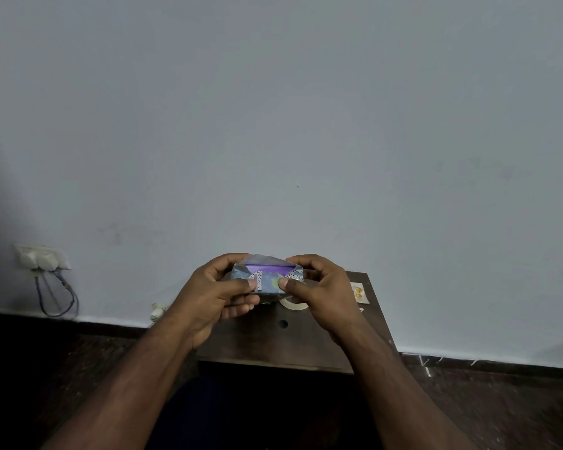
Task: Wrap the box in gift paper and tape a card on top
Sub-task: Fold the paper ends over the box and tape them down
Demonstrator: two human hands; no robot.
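Observation:
A small box [268, 277] in shiny patterned gift paper, blue-grey with a purple band and dotted patches, is held up above a small dark wooden table [306, 345]. My left hand [215, 300] grips its left end and my right hand [319, 293] its right end, both thumbs pressing on the near face. A folded paper flap stands at the top of the box. A roll of clear tape [294, 304] lies on the table just under my right hand. A small white card [358, 292] with yellow shapes lies at the table's right side.
The table has a round hole [283, 323] in its top and stands against a pale blue wall. A wall socket [43, 257] with plugs and hanging cables sits low at the left. Dark floor surrounds the table.

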